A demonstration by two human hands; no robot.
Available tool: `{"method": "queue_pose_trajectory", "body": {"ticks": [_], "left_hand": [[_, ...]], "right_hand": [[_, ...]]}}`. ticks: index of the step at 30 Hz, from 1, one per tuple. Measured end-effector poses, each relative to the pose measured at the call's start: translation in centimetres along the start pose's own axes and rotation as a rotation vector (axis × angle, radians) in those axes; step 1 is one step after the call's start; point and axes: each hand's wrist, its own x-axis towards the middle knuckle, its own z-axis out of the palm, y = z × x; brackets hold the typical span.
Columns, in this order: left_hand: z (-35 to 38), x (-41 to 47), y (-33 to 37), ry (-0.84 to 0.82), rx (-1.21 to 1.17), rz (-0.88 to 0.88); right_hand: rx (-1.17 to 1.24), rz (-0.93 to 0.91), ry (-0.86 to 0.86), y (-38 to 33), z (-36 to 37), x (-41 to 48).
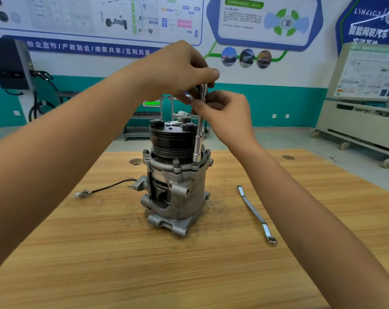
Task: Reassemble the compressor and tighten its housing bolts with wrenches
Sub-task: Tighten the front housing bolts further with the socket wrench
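Note:
The grey compressor point(180, 192) stands upright mid-table, its black pulley point(172, 139) on top and several bolts around the housing flange. A chrome socket wrench point(198, 139) stands vertically, its socket set on the flange bolt at the right front. My left hand point(180, 68) pinches the top of the wrench from above. My right hand point(222, 112) grips the shaft just below it. A double-ended ring wrench point(256, 214) lies flat on the table to the right of the compressor.
A black cable with a white connector point(84, 193) trails left from the compressor across the wooden table point(100, 253). Beyond the table's far edge are a wheeled cabinet point(356, 130), a metal rack and a wall with posters.

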Motion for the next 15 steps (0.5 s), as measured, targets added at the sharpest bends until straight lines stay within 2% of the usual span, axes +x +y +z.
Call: {"method": "queue_pose_trajectory", "body": {"ticks": [5, 7, 11, 15], "left_hand": [[0.0, -0.5, -1.4, -0.055, -0.553, -0.159], [0.5, -0.4, -1.6, -0.038, -0.663, -0.245], [2.3, 0.3, -1.0, 0.113, -0.463, -0.213], [2.6, 0.7, -0.1, 0.117, -0.262, -0.083]], "right_hand": [[0.025, 0.061, -0.209, -0.1, -1.0, 0.0], [0.021, 0.043, -0.265, -0.3, -1.0, -0.1], [0.016, -0.005, -0.289, 0.0, -0.7, -0.6], [0.087, 0.021, -0.339, 0.6, -1.2, -0.5]]}}
